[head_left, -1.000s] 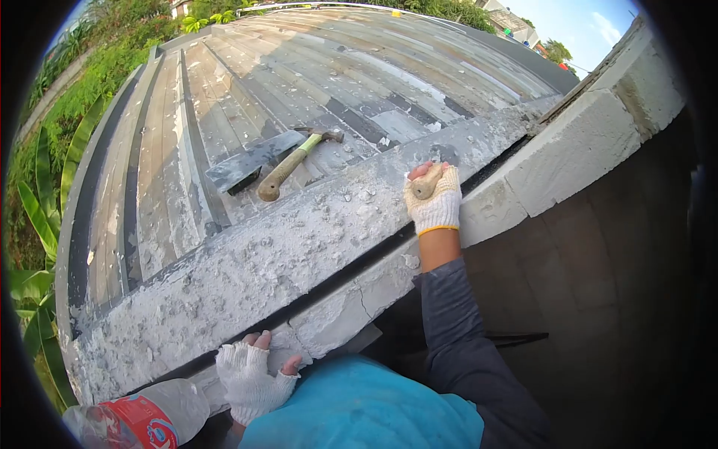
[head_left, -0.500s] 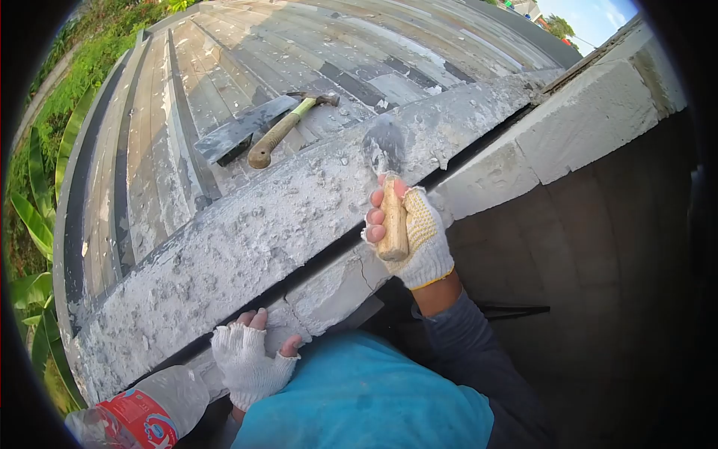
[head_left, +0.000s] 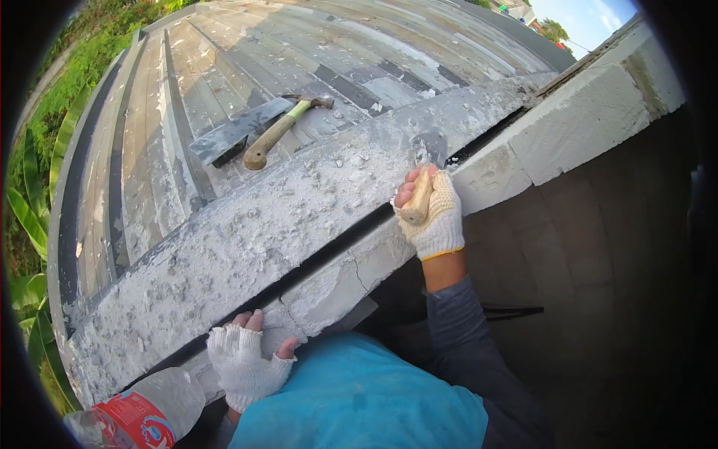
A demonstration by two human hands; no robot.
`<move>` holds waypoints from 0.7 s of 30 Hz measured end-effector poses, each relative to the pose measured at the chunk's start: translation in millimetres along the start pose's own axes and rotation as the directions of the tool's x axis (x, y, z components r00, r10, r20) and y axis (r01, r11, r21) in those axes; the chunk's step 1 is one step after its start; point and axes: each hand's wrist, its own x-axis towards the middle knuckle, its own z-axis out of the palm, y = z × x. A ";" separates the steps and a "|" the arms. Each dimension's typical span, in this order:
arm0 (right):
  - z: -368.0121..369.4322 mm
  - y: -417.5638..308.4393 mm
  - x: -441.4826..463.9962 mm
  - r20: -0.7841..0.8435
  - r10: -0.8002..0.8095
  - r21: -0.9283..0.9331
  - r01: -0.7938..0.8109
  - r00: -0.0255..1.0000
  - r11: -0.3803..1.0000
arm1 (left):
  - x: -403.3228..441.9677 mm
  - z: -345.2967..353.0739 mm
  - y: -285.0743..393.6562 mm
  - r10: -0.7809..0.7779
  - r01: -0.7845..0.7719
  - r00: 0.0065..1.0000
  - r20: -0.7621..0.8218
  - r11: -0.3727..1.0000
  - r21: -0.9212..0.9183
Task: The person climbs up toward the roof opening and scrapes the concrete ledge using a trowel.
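The right hand (head_left: pixel 434 217), in a cream knitted fingerless glove, is closed around the pale wooden handle (head_left: pixel 416 208) of a hand tool. Its blurred grey blade (head_left: pixel 428 147) is over the rough, mortar-crusted grey ledge (head_left: pixel 224 239), near the long dark gap (head_left: pixel 329 256); whether the blade touches the surface is unclear. The left hand (head_left: pixel 247 367), in a white fingerless glove, is released, fingers and thumb spread at the edge of the pale block wall (head_left: pixel 493 176), just beside a clear plastic bottle with a red label (head_left: pixel 138 419).

Good control here calls for a firm but not rigid grip, the wrist in line with the handle and the blade laid low, so that its face rather than a corner meets the crust. Short, even strokes along the gap suit this lumpy surface; a steep push could catch on a lump or slip into the slot. Pressure is best light near the thin crack (head_left: pixel 357 271) in the wall. The left hand can brace the body, clear of the blade's path. The hammer with a green and tan handle (head_left: pixel 280 138) and the flat grey metal piece (head_left: pixel 241 133) lie on the weathered ribbed roof (head_left: pixel 142 179), away from the strokes.
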 end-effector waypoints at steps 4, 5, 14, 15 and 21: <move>29.1 14.9 -50.0 0.147 0.190 -0.238 -0.152 0.971 0.959 | 3.2 1.2 1.4 -0.012 0.013 1.000 0.025 1.000 -0.015; 25.4 13.6 -47.9 0.178 0.229 -0.165 -0.200 0.957 0.966 | 2.7 1.0 1.3 -0.003 0.004 1.000 0.018 1.000 -0.009; 47.1 12.8 -32.0 0.126 0.146 -0.351 -0.093 0.981 0.932 | 4.7 -4.2 -2.1 0.045 -0.045 0.999 -0.023 0.999 -0.008; 52.2 10.8 -35.8 0.124 0.110 -0.565 -0.021 0.986 0.825 | 5.5 -5.1 -2.0 0.064 -0.064 0.998 -0.021 0.998 -0.010; 59.9 -17.4 -14.3 0.199 0.135 -0.976 0.208 0.971 -0.059 | 4.6 -4.5 -0.4 0.028 -0.028 1.000 -0.005 1.000 -0.006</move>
